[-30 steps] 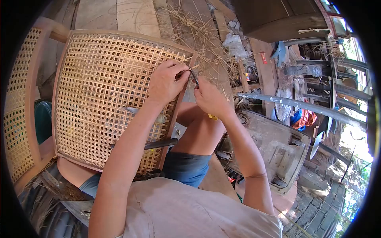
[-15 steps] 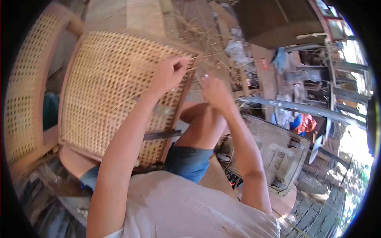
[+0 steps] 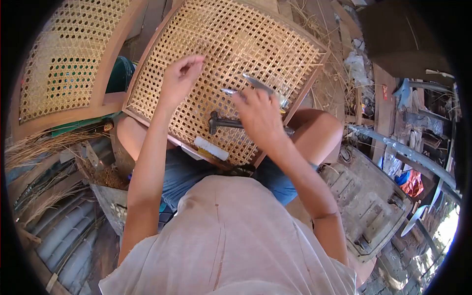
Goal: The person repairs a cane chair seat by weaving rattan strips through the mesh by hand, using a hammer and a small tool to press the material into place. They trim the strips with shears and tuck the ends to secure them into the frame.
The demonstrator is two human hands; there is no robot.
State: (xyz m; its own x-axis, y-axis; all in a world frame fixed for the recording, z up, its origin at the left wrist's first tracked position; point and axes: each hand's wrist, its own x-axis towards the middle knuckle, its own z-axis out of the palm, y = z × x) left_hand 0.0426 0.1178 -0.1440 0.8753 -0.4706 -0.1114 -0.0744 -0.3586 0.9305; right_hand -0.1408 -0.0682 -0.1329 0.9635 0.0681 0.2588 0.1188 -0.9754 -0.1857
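A woven cane panel (image 3: 216, 64) in a wooden frame lies tilted across my lap. My left hand (image 3: 179, 82) is just above its left part, thumb and fingertips pinched together; anything between them is too thin to make out. My right hand (image 3: 259, 118) is over the panel's lower right, closed on a small pointed metal tool (image 3: 228, 91) whose shiny tip sticks out past the fingers. Beyond that hand rests a knife (image 3: 256, 83), partly hidden. A hammer (image 3: 223, 122) lies on the cane under my right hand, and a white block (image 3: 211, 148) sits at the near edge.
Another caned frame (image 3: 73, 64) stands at the left. Loose cane strands (image 3: 34, 152) lie below it. At the right are a worn grey case (image 3: 368, 201), a metal pipe (image 3: 403, 150) and a dark brown box (image 3: 408, 37). Scraps and plastic litter the floor.
My view has swung, so the panel now appears further right and higher. My right hand has moved from beyond the panel's right edge to over the weave; my left hand is away from that edge.
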